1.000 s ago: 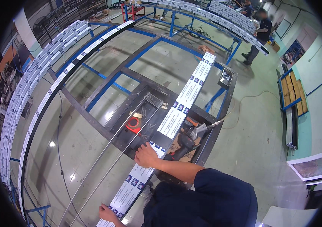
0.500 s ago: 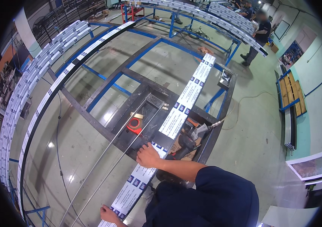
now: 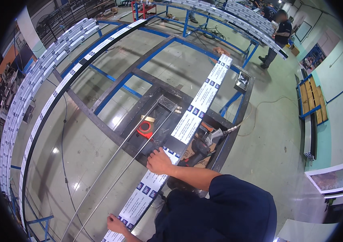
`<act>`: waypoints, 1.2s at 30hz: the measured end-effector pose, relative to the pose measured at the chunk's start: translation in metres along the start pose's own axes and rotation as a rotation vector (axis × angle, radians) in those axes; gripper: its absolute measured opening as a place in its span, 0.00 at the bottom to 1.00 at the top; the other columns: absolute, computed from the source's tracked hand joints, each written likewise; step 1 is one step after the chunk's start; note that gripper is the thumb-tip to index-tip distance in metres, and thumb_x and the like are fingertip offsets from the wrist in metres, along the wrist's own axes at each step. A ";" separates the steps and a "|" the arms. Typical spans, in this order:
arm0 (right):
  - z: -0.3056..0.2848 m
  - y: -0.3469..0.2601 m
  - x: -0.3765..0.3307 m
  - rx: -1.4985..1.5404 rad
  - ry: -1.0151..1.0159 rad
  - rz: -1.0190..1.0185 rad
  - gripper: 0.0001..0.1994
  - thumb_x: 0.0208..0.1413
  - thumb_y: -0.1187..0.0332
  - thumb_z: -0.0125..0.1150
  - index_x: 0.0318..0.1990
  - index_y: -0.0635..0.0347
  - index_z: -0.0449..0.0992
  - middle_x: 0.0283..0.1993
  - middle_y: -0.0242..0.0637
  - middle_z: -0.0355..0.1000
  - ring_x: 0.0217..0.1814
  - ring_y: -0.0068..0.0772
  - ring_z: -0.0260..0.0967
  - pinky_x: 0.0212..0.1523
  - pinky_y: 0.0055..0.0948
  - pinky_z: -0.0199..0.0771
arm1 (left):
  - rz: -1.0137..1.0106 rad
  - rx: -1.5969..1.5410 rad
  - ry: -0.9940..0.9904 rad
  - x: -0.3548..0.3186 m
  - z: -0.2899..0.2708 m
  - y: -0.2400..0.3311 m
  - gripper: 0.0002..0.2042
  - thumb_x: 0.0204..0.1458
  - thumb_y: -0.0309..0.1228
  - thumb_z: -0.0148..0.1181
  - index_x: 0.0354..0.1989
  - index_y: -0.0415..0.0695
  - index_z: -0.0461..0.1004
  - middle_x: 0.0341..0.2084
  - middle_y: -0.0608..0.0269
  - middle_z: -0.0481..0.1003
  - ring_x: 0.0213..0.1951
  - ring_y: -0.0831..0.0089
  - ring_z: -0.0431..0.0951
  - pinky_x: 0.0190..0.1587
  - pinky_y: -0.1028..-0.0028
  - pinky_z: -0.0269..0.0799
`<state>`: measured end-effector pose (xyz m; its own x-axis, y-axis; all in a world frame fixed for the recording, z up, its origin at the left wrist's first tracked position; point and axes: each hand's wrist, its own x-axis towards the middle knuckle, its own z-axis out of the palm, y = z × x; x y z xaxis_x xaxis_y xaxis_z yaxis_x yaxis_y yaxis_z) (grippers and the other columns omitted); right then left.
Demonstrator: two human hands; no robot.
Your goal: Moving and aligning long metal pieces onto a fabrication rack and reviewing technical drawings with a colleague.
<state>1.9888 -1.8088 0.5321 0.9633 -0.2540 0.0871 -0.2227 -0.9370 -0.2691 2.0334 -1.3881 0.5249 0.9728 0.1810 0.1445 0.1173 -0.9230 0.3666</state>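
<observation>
A long flat profile point(image 3: 198, 103), wrapped in white film with blue printed patches, runs diagonally from the near left across the work frame. A bare dark stretch shows partway along it. My right hand point(image 3: 160, 162) lies over the profile just nearer than that stretch, fingers curled over its left edge. Farther down, my left hand point(image 3: 116, 224) grips the same left edge near the bottom of the view, its fingers partly hidden. Two thin metal rods point(image 3: 128, 165) extend alongside the profile, to its left. An orange-red tape measure point(image 3: 145, 130) rests in the frame's tray beyond the rods.
A dark power tool point(image 3: 197, 150) and an air gun point(image 3: 215, 136) with a hose lie in the tray right of the profile. A metal box point(image 3: 242, 82) sits at the frame's far right corner. More wrapped profiles point(image 3: 44, 76) stand at left. A person point(image 3: 281, 34) stands at the back right.
The whole view has shifted slightly. Both hands keep about the same places on the profile. The person at the back has changed posture a little.
</observation>
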 end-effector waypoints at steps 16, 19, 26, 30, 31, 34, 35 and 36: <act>0.006 0.008 0.003 0.031 -0.056 0.017 0.17 0.55 0.57 0.49 0.28 0.57 0.80 0.33 0.39 0.76 0.43 0.40 0.70 0.52 0.46 0.60 | -0.044 0.064 -0.058 0.002 0.005 0.004 0.20 0.56 0.43 0.52 0.25 0.36 0.77 0.23 0.45 0.77 0.25 0.49 0.77 0.32 0.54 0.68; 0.009 0.009 0.001 0.002 -0.061 0.010 0.18 0.56 0.56 0.48 0.29 0.57 0.81 0.33 0.39 0.76 0.43 0.40 0.70 0.52 0.46 0.59 | -0.057 0.079 -0.073 0.001 0.005 0.004 0.20 0.55 0.43 0.51 0.25 0.37 0.78 0.23 0.46 0.78 0.26 0.50 0.78 0.33 0.55 0.68; 0.017 0.005 -0.014 0.029 0.195 -0.010 0.17 0.57 0.57 0.51 0.28 0.60 0.80 0.32 0.40 0.75 0.42 0.39 0.69 0.57 0.43 0.60 | -0.026 0.098 -0.067 -0.006 0.002 0.000 0.20 0.55 0.45 0.51 0.25 0.39 0.78 0.23 0.48 0.78 0.28 0.50 0.79 0.34 0.54 0.69; 0.018 -0.007 -0.035 -0.010 0.348 0.063 0.19 0.61 0.57 0.51 0.42 0.67 0.77 0.54 0.54 0.71 0.64 0.50 0.61 0.70 0.49 0.50 | 0.025 0.107 -0.106 0.001 0.004 -0.006 0.22 0.57 0.47 0.51 0.25 0.41 0.79 0.23 0.51 0.79 0.27 0.49 0.79 0.34 0.54 0.70; 0.014 -0.021 -0.051 0.062 0.205 0.076 0.22 0.61 0.59 0.52 0.54 0.70 0.71 0.66 0.57 0.60 0.73 0.54 0.50 0.73 0.50 0.44 | 0.025 0.109 -0.095 0.000 0.004 -0.013 0.22 0.57 0.48 0.51 0.25 0.41 0.79 0.23 0.51 0.79 0.27 0.49 0.79 0.34 0.54 0.70; 0.013 -0.054 -0.096 0.149 0.216 0.064 0.27 0.61 0.60 0.52 0.62 0.71 0.64 0.71 0.58 0.53 0.75 0.56 0.46 0.75 0.49 0.41 | 0.003 0.081 -0.082 0.002 0.003 -0.022 0.23 0.59 0.50 0.50 0.26 0.43 0.79 0.23 0.53 0.79 0.27 0.50 0.79 0.33 0.54 0.69; 0.013 -0.059 -0.110 0.150 0.156 0.074 0.31 0.62 0.59 0.51 0.66 0.71 0.58 0.73 0.59 0.48 0.77 0.57 0.42 0.76 0.49 0.38 | 0.027 0.077 -0.099 0.004 0.002 -0.021 0.23 0.59 0.50 0.51 0.26 0.43 0.79 0.23 0.53 0.79 0.27 0.51 0.79 0.33 0.55 0.69; 0.013 -0.061 -0.118 0.135 0.141 0.064 0.31 0.62 0.59 0.51 0.66 0.71 0.58 0.73 0.59 0.48 0.77 0.57 0.42 0.76 0.49 0.38 | 0.050 0.073 -0.112 0.006 0.003 -0.019 0.23 0.59 0.50 0.51 0.26 0.43 0.79 0.23 0.53 0.79 0.27 0.51 0.79 0.33 0.55 0.69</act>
<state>1.8911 -1.7192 0.5258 0.9150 -0.3522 0.1969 -0.2517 -0.8796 -0.4037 2.0380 -1.3704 0.5157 0.9935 0.0992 0.0555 0.0787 -0.9528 0.2932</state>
